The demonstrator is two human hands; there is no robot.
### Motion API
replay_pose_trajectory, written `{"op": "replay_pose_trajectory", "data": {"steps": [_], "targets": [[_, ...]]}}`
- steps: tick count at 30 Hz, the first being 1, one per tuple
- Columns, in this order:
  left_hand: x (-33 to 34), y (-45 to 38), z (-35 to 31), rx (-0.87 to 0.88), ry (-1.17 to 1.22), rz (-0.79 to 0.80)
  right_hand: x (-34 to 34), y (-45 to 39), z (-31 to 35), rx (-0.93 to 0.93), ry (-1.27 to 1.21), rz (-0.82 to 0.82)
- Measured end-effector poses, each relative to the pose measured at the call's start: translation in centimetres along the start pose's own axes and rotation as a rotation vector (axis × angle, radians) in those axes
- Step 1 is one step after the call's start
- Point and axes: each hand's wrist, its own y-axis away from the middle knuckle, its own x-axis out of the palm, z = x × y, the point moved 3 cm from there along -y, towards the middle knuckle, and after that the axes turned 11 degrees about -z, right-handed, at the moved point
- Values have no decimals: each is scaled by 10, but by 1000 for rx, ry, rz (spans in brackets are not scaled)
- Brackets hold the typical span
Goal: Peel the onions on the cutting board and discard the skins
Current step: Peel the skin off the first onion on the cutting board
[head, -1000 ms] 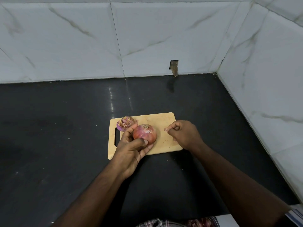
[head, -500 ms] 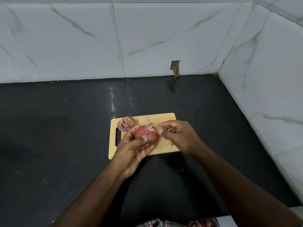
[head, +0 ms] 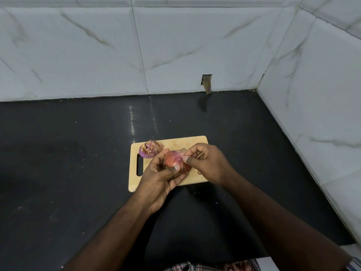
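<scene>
A small wooden cutting board [head: 175,142] with a handle slot lies on the black counter. My left hand [head: 160,178] grips a red onion [head: 172,160] just above the board, thumb across its front. My right hand [head: 207,163] pinches the skin at the onion's top right with thumb and curled fingers. A second onion [head: 149,151], purple with torn papery skin, rests on the board's far left corner, just left of the held one.
The black counter [head: 78,163] runs to white marble-tiled walls at the back and right, which meet in a corner [head: 259,89]. A small notch [head: 207,83] is cut in the back wall's base. Tiny skin flecks lie near the board.
My right hand moved left from the board's right side onto the onion and now pinches its top. The left hand turned the onion slightly, still holding it.
</scene>
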Motion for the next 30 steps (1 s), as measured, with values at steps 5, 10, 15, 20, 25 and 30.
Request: {"op": "replay_pose_trajectory", "data": {"steps": [5, 10, 15, 20, 25, 30], "targets": [[1, -3, 2, 17, -15, -28, -2, -1, 4, -56, 85, 121], [0, -3, -3, 27, 26, -50, -10, 7, 0, -136, 241, 190], [-5, -4, -4, -4, 42, -48, -21, -5, -21, -5, 258, 21], [-6, -4, 0, -43, 6, -12, -16, -9, -7, -13, 122, 39], [-6, -1, 0, -70, -43, 46, -3, -10, 11, -161, 147, 121], [-9, -2, -2, -54, -99, 35, -4, -10, 14, -210, 124, 174]]}}
